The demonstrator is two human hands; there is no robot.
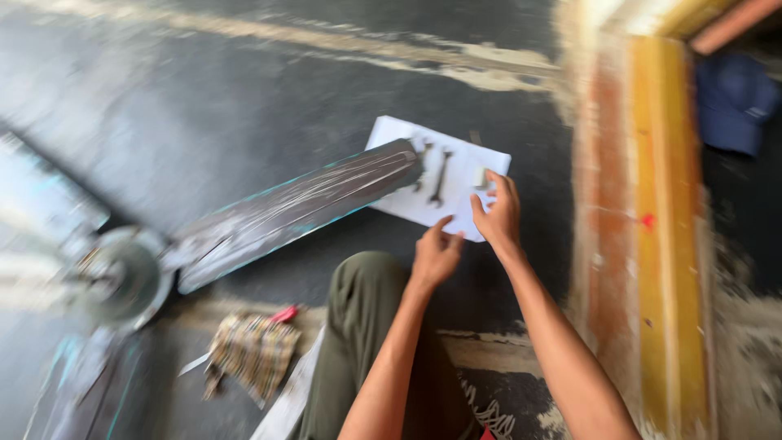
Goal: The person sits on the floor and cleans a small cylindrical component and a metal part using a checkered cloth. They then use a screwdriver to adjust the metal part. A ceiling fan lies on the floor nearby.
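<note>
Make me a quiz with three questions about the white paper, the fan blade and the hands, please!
1. Where does the dark metal spanner lie?
A. on the white paper sheet
B. on the checked cloth
C. on the blue cap

2. What colour is the cap at the top right?
A. red
B. dark blue
C. white

3. What is the right hand doing?
A. lying flat on the floor
B. pinching a small pale piece over the paper
C. gripping the long grey fan blade

Answers: 1 A, the spanner rests in the middle of the sheet. 2 B, the cap beside the yellow wooden beam is dark blue. 3 B, its fingertips close on the pale piece, while the left hand sits at the paper's near edge.
</note>
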